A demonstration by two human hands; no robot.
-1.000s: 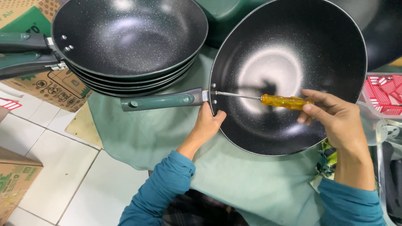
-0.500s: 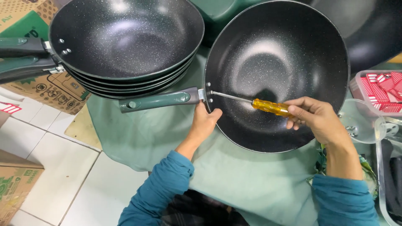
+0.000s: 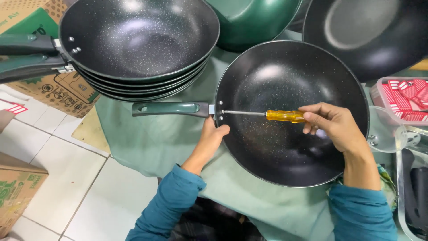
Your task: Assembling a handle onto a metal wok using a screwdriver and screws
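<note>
A black speckled wok pan [image 3: 285,85] with a green handle [image 3: 171,108] lies on a green cloth [image 3: 147,138]. My left hand [image 3: 213,134] grips the pan's rim right below where the handle joins. My right hand [image 3: 335,126] holds a screwdriver with a yellow handle [image 3: 285,116] inside the pan. Its thin metal shaft points left, with the tip at the handle's fastening on the pan wall.
A stack of several matching pans [image 3: 138,42] sits at the upper left, handles pointing left. More pans [image 3: 370,31] lie at the top right. A clear box with red contents [image 3: 403,98] is at the right. Cardboard boxes [image 3: 20,192] stand on the tiled floor.
The view has shifted so the pan sits lower and more central. My right hand with the screwdriver has stayed at the handle joint; my left hand keeps its grip on the rim.
</note>
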